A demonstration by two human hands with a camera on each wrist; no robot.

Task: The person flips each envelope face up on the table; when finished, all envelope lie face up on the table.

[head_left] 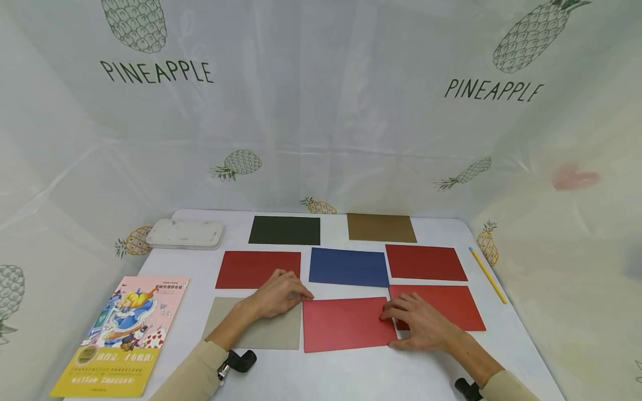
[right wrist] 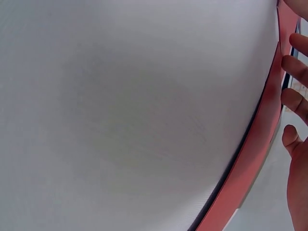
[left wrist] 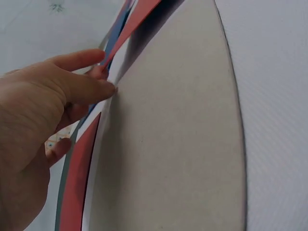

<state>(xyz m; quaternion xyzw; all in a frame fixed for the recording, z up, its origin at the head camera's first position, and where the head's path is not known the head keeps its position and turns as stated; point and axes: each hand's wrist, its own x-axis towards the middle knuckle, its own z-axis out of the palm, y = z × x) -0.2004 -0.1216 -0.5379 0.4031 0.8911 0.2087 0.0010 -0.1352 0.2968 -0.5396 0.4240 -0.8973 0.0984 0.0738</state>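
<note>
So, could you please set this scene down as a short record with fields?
Left hand: pinches the upper left corner of the front middle red card
Right hand: touches that card's right side
Remaining cards: three other red cards, blue card, gray card, dark card, brown card
Far left: white case
Near left: book
Right edge: yellow pencil
Surface: white table

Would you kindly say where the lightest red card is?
In the head view, that red card lies between left hand and right hand, right of the beige card.
</note>
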